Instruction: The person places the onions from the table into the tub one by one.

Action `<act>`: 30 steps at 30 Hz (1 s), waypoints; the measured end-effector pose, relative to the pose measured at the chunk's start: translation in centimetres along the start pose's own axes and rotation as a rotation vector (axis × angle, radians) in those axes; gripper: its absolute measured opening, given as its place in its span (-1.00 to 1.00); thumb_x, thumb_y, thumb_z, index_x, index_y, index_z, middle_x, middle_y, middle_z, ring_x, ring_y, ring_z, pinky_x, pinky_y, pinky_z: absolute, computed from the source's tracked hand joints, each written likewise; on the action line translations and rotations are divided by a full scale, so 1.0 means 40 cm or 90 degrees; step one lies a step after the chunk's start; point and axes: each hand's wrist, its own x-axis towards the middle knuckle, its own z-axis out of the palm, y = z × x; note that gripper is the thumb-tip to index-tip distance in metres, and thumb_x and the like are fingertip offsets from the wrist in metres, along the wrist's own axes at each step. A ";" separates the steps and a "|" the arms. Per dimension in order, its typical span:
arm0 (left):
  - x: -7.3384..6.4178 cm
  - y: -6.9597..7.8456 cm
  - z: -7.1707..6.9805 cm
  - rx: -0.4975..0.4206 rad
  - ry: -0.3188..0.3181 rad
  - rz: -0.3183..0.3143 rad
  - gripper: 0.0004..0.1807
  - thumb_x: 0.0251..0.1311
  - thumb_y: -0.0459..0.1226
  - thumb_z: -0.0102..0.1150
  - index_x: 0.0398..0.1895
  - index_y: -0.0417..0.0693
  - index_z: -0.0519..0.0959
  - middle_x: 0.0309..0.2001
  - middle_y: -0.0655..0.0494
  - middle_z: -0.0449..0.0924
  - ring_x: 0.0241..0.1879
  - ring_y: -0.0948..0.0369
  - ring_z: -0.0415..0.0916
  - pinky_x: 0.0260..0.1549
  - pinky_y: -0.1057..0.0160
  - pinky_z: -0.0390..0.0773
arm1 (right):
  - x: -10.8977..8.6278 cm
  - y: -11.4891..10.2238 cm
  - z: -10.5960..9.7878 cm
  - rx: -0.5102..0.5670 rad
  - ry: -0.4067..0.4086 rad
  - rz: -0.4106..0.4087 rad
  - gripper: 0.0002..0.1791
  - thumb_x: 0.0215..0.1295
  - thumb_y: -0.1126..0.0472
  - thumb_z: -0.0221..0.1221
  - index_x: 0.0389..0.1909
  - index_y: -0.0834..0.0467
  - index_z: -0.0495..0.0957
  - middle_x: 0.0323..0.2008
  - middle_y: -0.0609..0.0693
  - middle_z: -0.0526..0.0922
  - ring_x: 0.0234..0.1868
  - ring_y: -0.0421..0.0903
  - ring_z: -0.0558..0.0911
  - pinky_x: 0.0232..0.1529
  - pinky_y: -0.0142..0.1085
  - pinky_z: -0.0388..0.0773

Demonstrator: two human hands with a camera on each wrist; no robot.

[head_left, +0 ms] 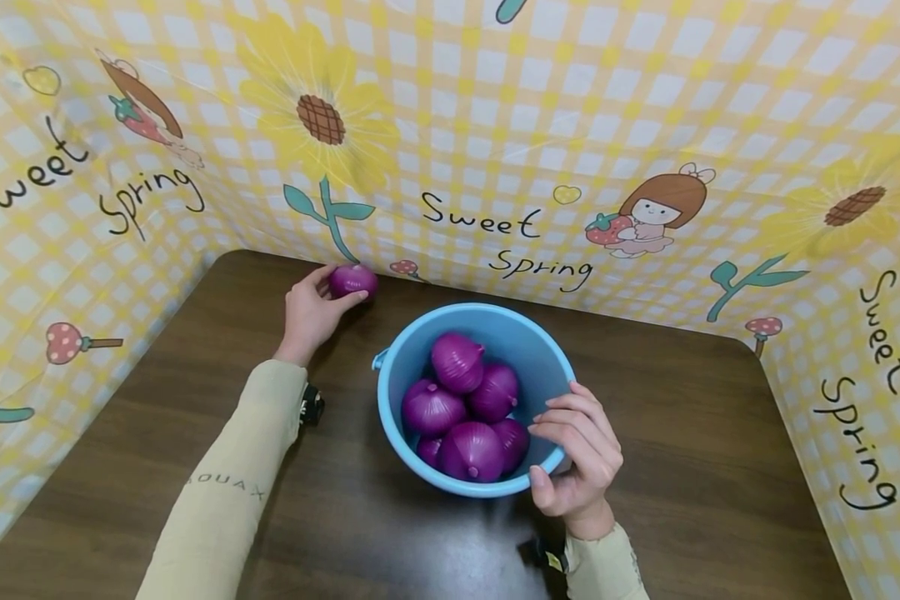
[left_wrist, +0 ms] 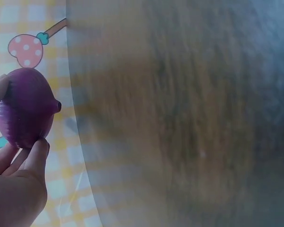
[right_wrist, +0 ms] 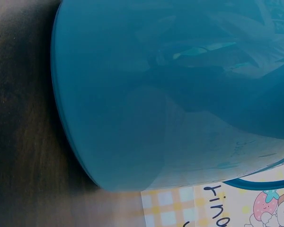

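At the table's back left, my left hand (head_left: 317,312) holds a purple onion (head_left: 353,283) between thumb and fingers. In the left wrist view, the glossy onion (left_wrist: 28,109) shows against the cloth, with its dark stub pointing right toward the table. A light blue bucket (head_left: 551,342) stands mid-table with several purple onions (head_left: 474,452) heaped inside. My right hand (head_left: 581,450) grips its right rim, fingers curled over the edge and thumb near the front. The bucket's smooth outer wall (right_wrist: 146,104) fills most of the right wrist view, where the right hand's fingers are hidden.
The dark brown wooden table (head_left: 330,517) is enclosed by a yellow checked cloth (head_left: 450,125) at the back and both sides. A handle lug (head_left: 379,359) sticks out from the bucket's left side. Dark wrist devices (head_left: 311,405) sit at both cuffs.
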 end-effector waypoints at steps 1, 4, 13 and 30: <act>0.001 0.001 0.000 -0.002 0.001 0.004 -0.14 0.16 -0.07 0.51 0.45 -0.25 0.37 0.39 -0.23 0.38 0.34 -0.08 0.38 0.27 0.00 0.42 | 0.000 0.000 0.000 0.000 0.000 0.000 -0.40 0.29 -0.12 0.14 -0.72 0.30 0.57 -0.64 0.15 0.60 -0.53 0.17 0.57 0.08 0.01 0.59; 0.002 0.007 0.002 -0.014 0.006 0.015 -0.16 0.15 -0.10 0.52 0.43 -0.26 0.39 0.38 -0.23 0.40 0.34 -0.08 0.39 0.26 0.00 0.42 | -0.001 0.002 0.000 0.000 0.001 -0.001 -0.40 0.29 -0.12 0.14 -0.72 0.30 0.57 -0.64 0.15 0.60 -0.53 0.17 0.57 0.08 0.02 0.59; -0.003 0.021 0.009 -0.031 0.019 0.029 -0.18 0.15 -0.16 0.53 0.42 -0.29 0.39 0.35 -0.28 0.42 0.33 -0.07 0.40 0.27 0.01 0.42 | -0.007 0.011 0.001 0.011 0.014 -0.011 -0.43 0.25 -0.10 0.18 -0.72 0.30 0.58 -0.64 0.14 0.61 -0.52 0.18 0.57 0.03 0.08 0.60; -0.023 0.035 0.008 -0.060 0.037 0.048 -0.21 0.12 -0.16 0.55 0.40 -0.21 0.45 0.33 -0.21 0.45 0.32 -0.03 0.42 0.25 0.02 0.44 | -0.013 0.012 -0.001 0.013 0.013 -0.011 -0.43 0.25 -0.11 0.19 -0.71 0.30 0.59 -0.63 0.14 0.61 -0.50 0.16 0.58 0.04 0.08 0.60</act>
